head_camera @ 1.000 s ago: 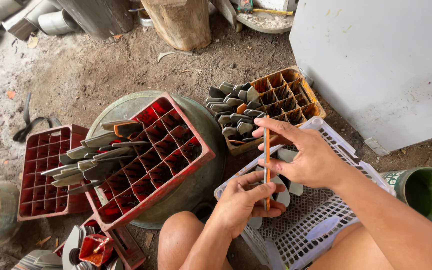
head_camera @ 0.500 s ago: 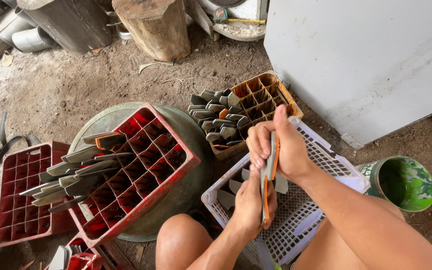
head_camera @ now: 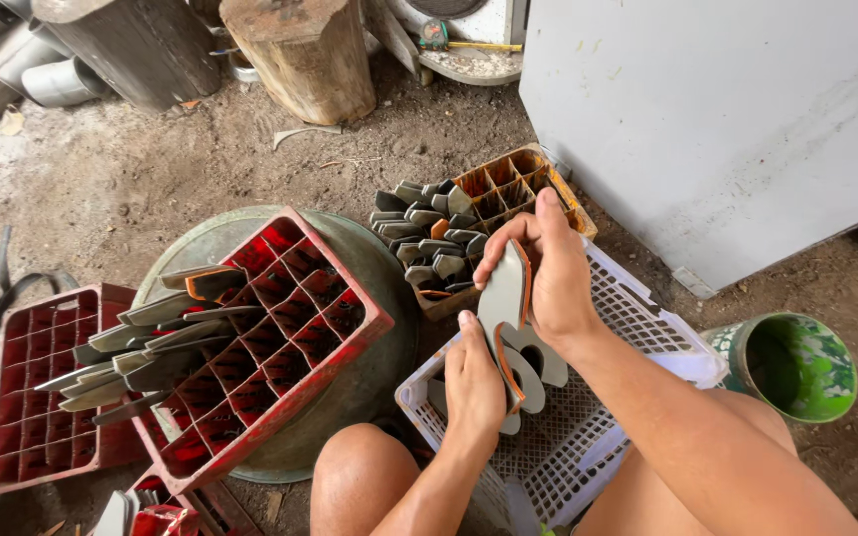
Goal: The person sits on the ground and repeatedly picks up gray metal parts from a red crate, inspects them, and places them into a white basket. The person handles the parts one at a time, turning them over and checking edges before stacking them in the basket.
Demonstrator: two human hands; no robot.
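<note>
Fingers (head_camera: 508, 238) grip a flat grey, orange-edged blade (head_camera: 504, 303).

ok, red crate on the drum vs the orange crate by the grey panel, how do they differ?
The red crate is larger, tilted on the drum, most cells bare; its grey blades lean out the left side. The orange crate is smaller, sits on the ground, with its near half packed with blades. Both are gridded dividers holding similar grey blades.

Hands: left hand (head_camera: 476, 382) and right hand (head_camera: 548, 268) are showing bare, wearing no gloves or rings.
Forearms: both are showing unsleeved.
Knees: bare, showing beside the white basket (head_camera: 647, 328).
</note>
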